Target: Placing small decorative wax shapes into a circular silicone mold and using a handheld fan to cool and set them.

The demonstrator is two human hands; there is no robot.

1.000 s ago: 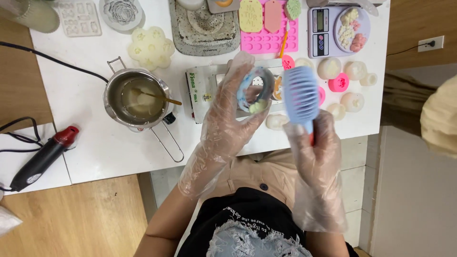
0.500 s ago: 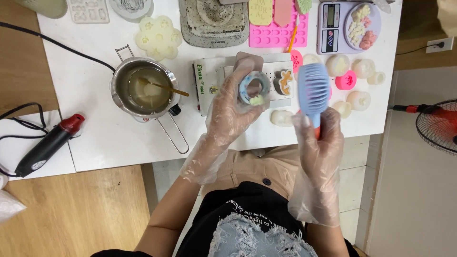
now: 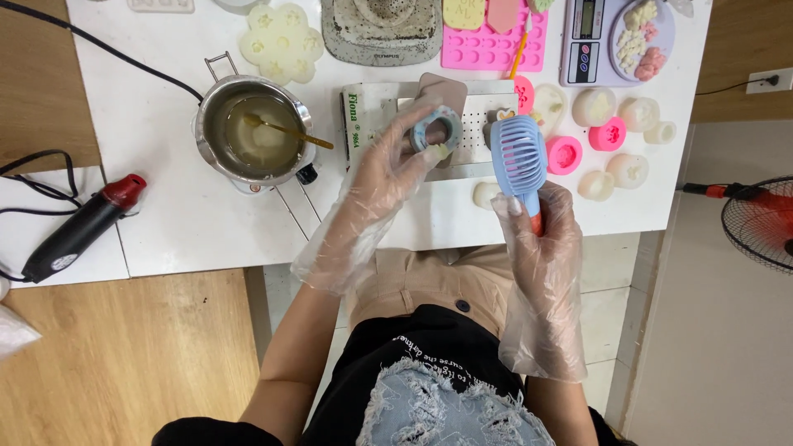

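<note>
Head camera, looking straight down from above the person

The single view faces downward over the person's lap and the near edge of the white table (image 3: 165,239), close enough that the gloved left hand (image 3: 384,177) and right hand (image 3: 537,227) fill the middle; wooden floor (image 3: 124,363) shows at left, a standing fan (image 3: 760,223) at the right edge

Both hands in clear loose gloves, left hand (image 3: 388,169) raised, fingers (image 3: 425,124) pinched closed at 1 o'clock, right hand (image 3: 537,223) upright, fist wrapped tight, forearms converging from 6 o'clock, elbows bent
</note>
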